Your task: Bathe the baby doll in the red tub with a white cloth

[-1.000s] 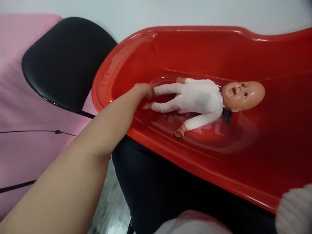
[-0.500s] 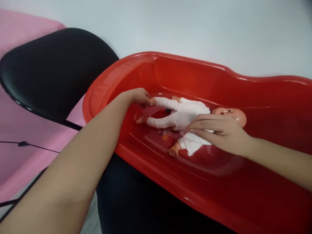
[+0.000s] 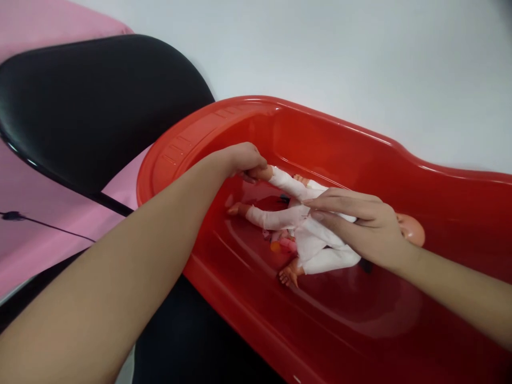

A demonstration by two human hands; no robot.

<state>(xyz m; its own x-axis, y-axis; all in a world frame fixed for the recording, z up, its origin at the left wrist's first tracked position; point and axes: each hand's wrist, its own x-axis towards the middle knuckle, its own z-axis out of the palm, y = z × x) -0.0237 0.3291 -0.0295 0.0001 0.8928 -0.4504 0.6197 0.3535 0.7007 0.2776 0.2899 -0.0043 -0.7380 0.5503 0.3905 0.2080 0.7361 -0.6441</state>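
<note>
A baby doll in wet white clothes lies on its back in a red plastic tub with water in it. My left hand is closed around one of the doll's feet and lifts that leg slightly. Over the doll's middle, my right hand pinches the white cloth near the waist between fingertips and thumb. That hand covers much of the doll's chest and part of its head. The other foot lies free, toward the tub's near side.
Small pink and orange items lie in the water beside the doll's hip. Left of the tub stands a black chair, with pink cloth behind it. A pale wall rises at the back.
The doll's held leg is raised a little more and its body has turned slightly. The cloth at the waist is pulled with my right hand. The view has shifted.
</note>
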